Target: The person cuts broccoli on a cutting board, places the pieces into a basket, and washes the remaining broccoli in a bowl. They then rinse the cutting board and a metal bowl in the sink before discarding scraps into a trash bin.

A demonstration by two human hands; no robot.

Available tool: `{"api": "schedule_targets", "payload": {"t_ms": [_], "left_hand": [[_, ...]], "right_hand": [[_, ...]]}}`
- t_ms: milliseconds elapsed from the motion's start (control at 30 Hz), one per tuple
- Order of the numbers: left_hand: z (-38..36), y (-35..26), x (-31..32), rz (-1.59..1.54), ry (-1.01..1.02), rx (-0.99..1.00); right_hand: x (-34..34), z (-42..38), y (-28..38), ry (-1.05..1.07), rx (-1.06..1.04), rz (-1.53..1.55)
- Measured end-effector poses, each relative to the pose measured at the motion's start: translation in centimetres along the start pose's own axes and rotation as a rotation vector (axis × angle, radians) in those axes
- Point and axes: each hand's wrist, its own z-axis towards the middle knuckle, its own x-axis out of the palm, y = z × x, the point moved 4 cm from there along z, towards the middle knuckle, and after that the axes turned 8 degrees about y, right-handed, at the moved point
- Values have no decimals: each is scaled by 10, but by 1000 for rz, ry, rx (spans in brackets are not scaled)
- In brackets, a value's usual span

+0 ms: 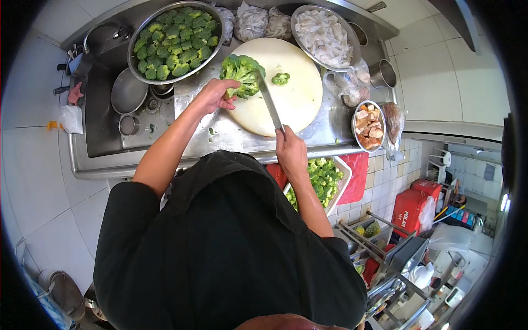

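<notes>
My left hand (219, 94) grips a large broccoli head (240, 74) at the left side of a round white cutting board (294, 110). A long knife (269, 102) is held by its handle in my right hand (291, 148), and its blade points up the board with the tip beside the broccoli. One small cut floret (280, 78) lies on the board, right of the blade. Behind my left hand stands a big metal bowl (135, 61) full of broccoli florets.
A bowl of white pieces (324, 38) stands at the back right, with plastic bags (251, 23) beside it. A bowl of brownish chunks (368, 127) is at the counter's right. The sink (99, 124) is left. Below the counter's edge sits a crate of broccoli (323, 179).
</notes>
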Motion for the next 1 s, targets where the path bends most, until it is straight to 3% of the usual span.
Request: {"api": "schedule_targets", "payload": {"t_ms": [67, 200, 333, 467, 567, 667, 767, 867, 967, 1000], "left_hand": [[-2, 0, 3, 20, -13, -2], [-2, -8, 0, 142, -78, 40], [-6, -23, -7, 529, -238, 40], [0, -18, -14, 494, -208, 13], [-3, -21, -9, 491, -220, 37], [-4, -22, -9, 511, -250, 86], [-19, -32, -6, 624, -269, -14], [-29, -39, 4, 1047, -501, 202], [-35, -38, 13, 1035, -494, 178], [-28, -32, 11, 996, -511, 301]], "right_hand": [[10, 12, -5, 54, 12, -127], [12, 2, -3, 17, 25, -28], [8, -4, -5, 48, 55, 12], [-7, -10, 15, -18, -25, 86], [5, 5, 17, -61, -118, -38], [14, 17, 12, 28, -69, -123], [21, 6, -2, 81, 29, 58], [34, 3, -31, 30, 66, 225], [37, -5, -56, 16, 110, 297], [36, -8, -61, 25, 135, 308]]}}
